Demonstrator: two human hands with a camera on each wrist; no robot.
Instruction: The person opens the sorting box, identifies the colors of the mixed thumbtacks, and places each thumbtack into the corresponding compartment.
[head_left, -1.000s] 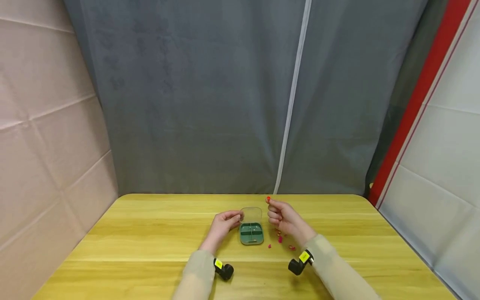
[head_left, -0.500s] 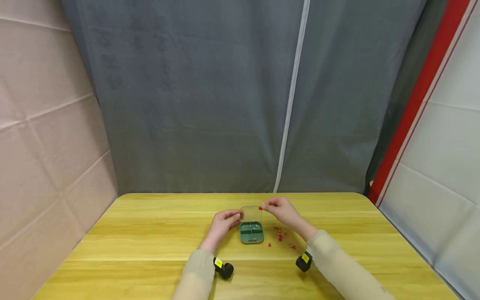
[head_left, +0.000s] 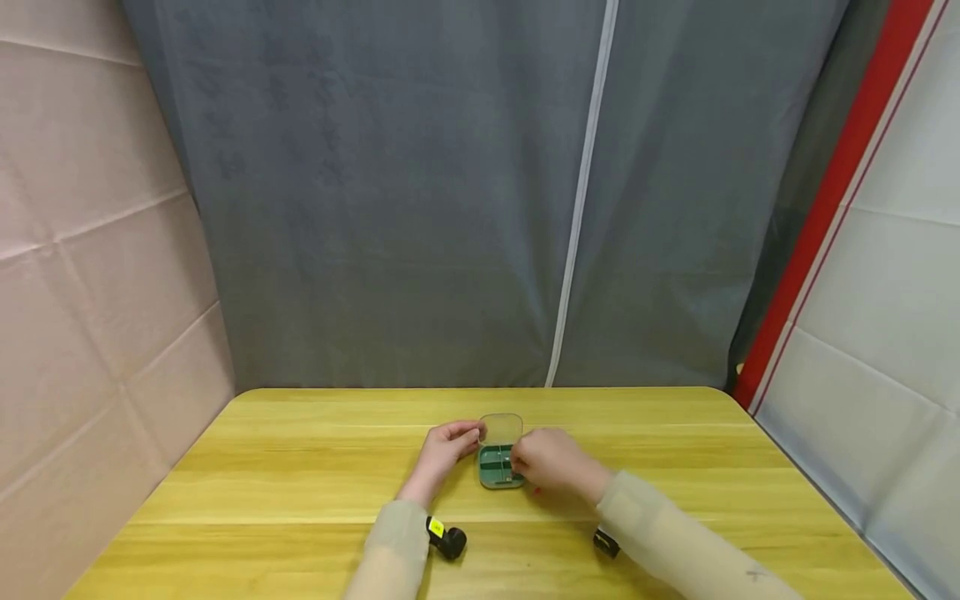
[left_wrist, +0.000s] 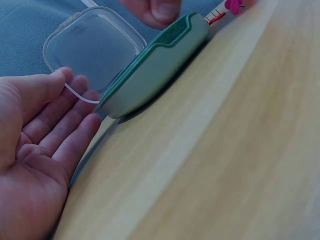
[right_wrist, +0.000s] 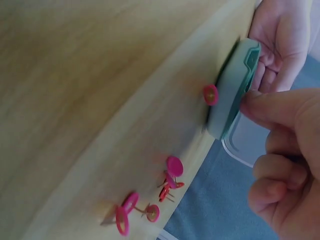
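A small green box point(head_left: 497, 468) lies on the yellow table point(head_left: 300, 467) with its clear lid point(head_left: 502, 427) swung open at the back. My left hand point(head_left: 448, 443) holds the lid's left edge point(left_wrist: 75, 92) between thumb and fingers. My right hand point(head_left: 546, 463) hovers over the box's right side with its fingers curled and its thumb point(right_wrist: 267, 107) at the box's rim point(right_wrist: 245, 75). The red pushpin it carried is hidden behind those fingers. Loose pink pushpins point(right_wrist: 170, 172) lie on the table right of the box, one point(right_wrist: 210, 94) close against its wall.
A grey zipped curtain point(head_left: 480, 192) hangs behind the table's far edge. A pale padded wall point(head_left: 90, 250) stands at the left, and a red post point(head_left: 825, 200) and white panel at the right. Black wrist cameras point(head_left: 448, 542) sit near the front.
My right hand came down and to the left with the red pushpin, from above the lid to the box. The left hand stayed on the lid.
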